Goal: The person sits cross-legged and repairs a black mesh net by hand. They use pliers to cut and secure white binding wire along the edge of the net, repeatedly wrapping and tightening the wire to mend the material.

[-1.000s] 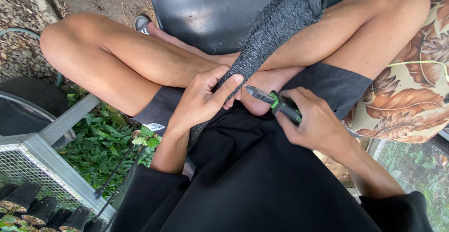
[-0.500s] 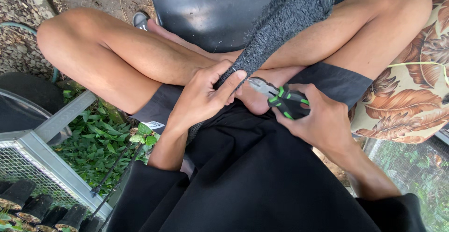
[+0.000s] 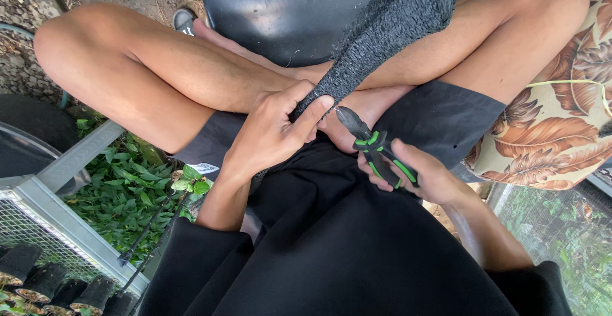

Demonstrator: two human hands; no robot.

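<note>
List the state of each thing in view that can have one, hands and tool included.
left hand: closed, pinching the lower end of the mesh strip
right hand: wrapped around the pliers' handles
pliers: held, tip pointing at the strip's end; cannot tell whether the jaws are open
black mesh strip: rolled, stretched diagonally across the legs
black tub: resting behind the crossed legs
seedling pots: lined up beside the wire-mesh frame

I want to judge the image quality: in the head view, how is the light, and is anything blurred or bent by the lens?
Head view: soft, even daylight, no hard shadows or glare. The left hand, the black mesh strip and the pliers in the right hand look sharp. Straight edges such as the metal frame bend slightly near the borders, a wide-lens effect.
</note>
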